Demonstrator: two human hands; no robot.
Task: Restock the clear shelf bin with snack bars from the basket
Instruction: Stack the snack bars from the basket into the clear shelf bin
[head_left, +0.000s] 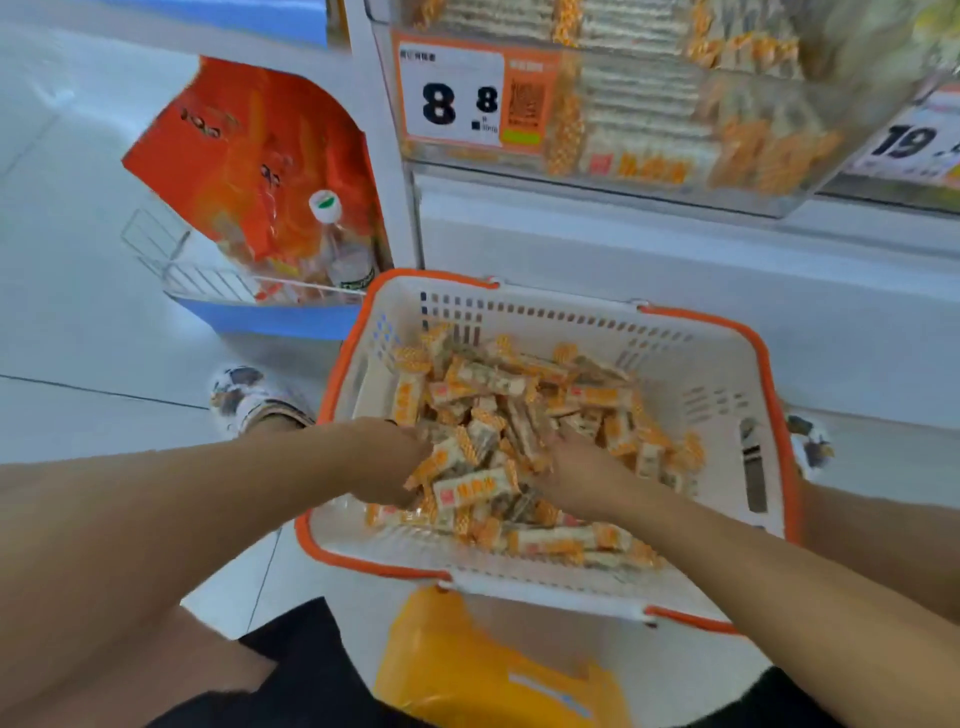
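both hands are in the orange-rimmed basket (717, 395) below the clear shelf bin (675, 119): left hand (387, 460) and right hand (582, 480) curl around a heap of snack bars (470, 488). an overfull scoop risks slippery wrappers spilling outside the basket.

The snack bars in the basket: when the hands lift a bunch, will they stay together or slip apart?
The snack bars look individually wrapped in glossy film, so they probably slide apart easily. They lie loose and crisscrossed in the basket, so some will likely drop. Left hand and right hand cupping together should help.
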